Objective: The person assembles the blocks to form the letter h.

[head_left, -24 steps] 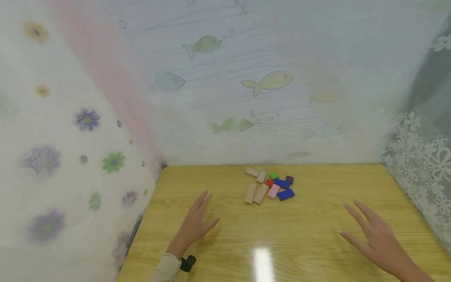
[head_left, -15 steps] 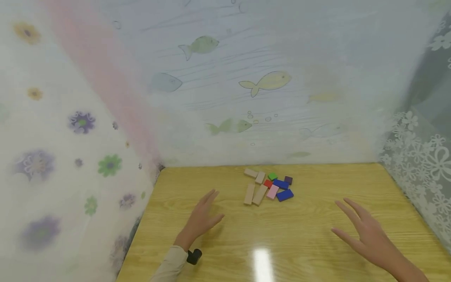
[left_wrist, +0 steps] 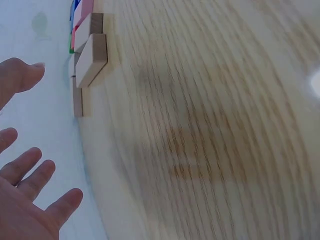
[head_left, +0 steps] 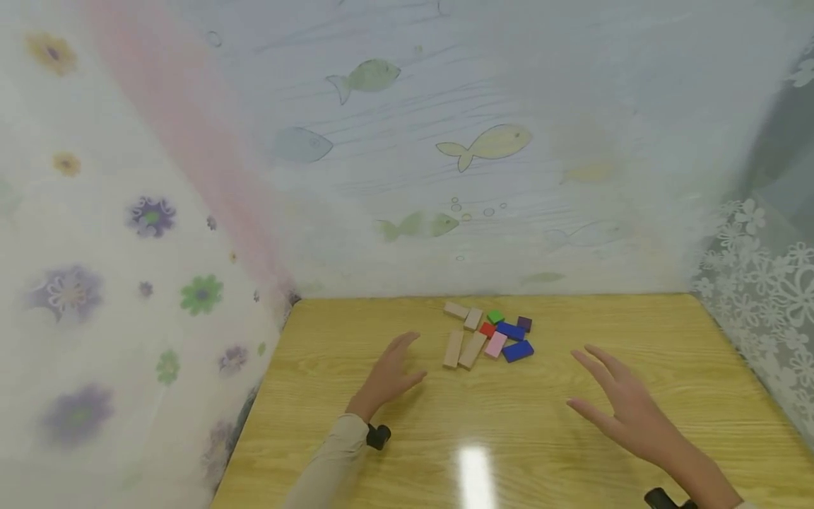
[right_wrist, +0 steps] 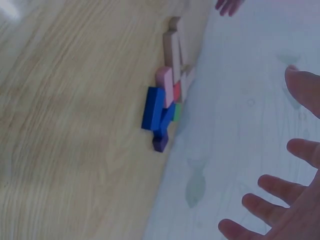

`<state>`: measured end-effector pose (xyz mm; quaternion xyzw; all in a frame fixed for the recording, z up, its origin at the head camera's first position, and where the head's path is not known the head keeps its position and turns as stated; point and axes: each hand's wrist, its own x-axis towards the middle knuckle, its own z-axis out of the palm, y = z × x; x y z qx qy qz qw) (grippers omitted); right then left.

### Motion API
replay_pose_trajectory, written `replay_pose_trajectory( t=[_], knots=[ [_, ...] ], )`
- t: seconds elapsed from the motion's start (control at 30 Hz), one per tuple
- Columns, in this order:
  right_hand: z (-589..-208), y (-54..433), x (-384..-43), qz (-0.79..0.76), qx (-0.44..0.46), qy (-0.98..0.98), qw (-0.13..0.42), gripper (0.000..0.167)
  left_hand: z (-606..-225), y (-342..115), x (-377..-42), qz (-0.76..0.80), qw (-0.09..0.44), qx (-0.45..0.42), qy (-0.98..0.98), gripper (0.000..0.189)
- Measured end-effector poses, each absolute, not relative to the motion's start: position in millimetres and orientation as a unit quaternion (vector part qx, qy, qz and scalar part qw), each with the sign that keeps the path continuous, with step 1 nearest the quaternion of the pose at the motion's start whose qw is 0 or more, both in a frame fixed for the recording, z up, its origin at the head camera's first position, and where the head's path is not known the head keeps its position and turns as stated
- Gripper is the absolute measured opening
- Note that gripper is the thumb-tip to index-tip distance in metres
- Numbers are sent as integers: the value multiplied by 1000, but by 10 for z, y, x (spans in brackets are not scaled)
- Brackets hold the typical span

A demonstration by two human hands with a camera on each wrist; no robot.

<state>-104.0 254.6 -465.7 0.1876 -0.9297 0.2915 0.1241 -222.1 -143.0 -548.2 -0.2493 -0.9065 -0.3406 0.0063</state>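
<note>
A loose group of wooden blocks lies near the back of the table. Several are plain, among them a long plain block (head_left: pixel 473 350); beside these sit a pink block (head_left: pixel 496 345), a red block (head_left: pixel 487 330), a green block (head_left: pixel 495 317), a blue block (head_left: pixel 518 350) with a second blue one behind it, and a dark purple block (head_left: pixel 524 324). My left hand (head_left: pixel 389 373) hovers left of the plain blocks, fingers extended and holding nothing. To the right of the group, my right hand (head_left: pixel 620 410) is also in the air, fingers spread, touching no block.
The wood-grain table (head_left: pixel 305 452) meets a pale wall (head_left: pixel 610 92) with fish drawings right behind the blocks. A flowered curtain-like sheet (head_left: pixel 114 339) borders the left side, and white lace flowers (head_left: pixel 788 297) border the right. A bright reflection shines on the near tabletop.
Both hands have moved inward toward the blocks, the left hand to the right and the right hand to the left. The blocks stay where they were on the table.
</note>
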Motion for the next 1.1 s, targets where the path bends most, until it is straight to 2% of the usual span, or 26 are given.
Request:
replay_pose_trajectory(
  t=[0.33, 0.53, 0.87, 1.1],
  knots=[
    [-4715, 2411, -1159, 297, 193, -926, 133, 75, -5590, -1223, -2419, -384, -29, -261, -885, 71],
    [-4750, 2321, -1241, 316, 191, -920, 128, 74, -5662, -1093, -2534, -396, -70, -266, -876, 75],
    [-4805, 2194, -1371, 330, 211, -912, 124, 71, -5634, -909, -2703, -351, -89, -300, -883, 84],
    [-4864, 2099, -1481, 343, 226, -905, 116, 69, -5657, -819, -2827, -340, -135, -285, -886, 88]
  ],
)
